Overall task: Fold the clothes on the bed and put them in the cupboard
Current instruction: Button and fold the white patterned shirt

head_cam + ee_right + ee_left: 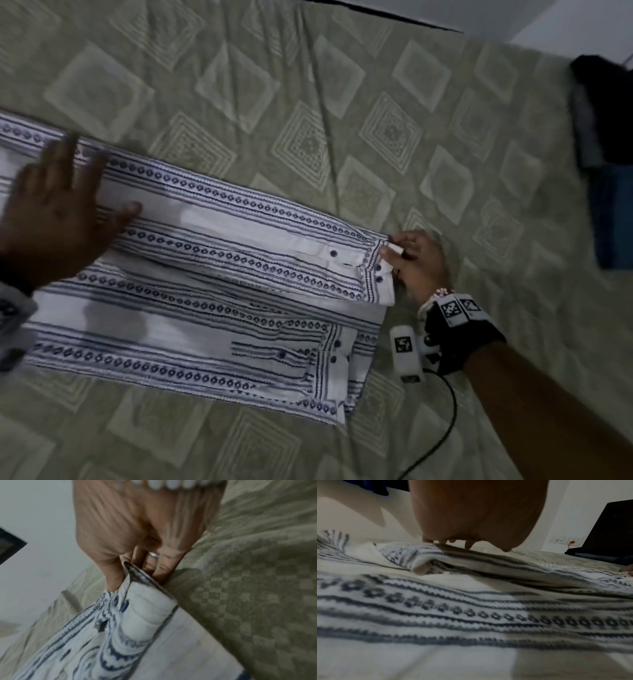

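A white shirt (205,291) with dark blue patterned stripes lies spread on the green bed (308,102), both sleeves laid along it. My right hand (411,260) pinches the buttoned cuff (380,270) of the upper sleeve between thumb and fingers; the right wrist view shows that cuff (147,601) gripped at the bed's surface. With spread fingers my left hand (58,205) lies flat on the shirt's left part. In the left wrist view the left hand (471,520) hangs just over the striped cloth (471,615), fingertips touching a raised fold.
Dark and blue folded clothes (606,154) sit at the bed's right edge. A black cable (442,428) trails from my right wrist over the bedcover. A dark piece of furniture (611,534) stands by the white wall beyond the bed.
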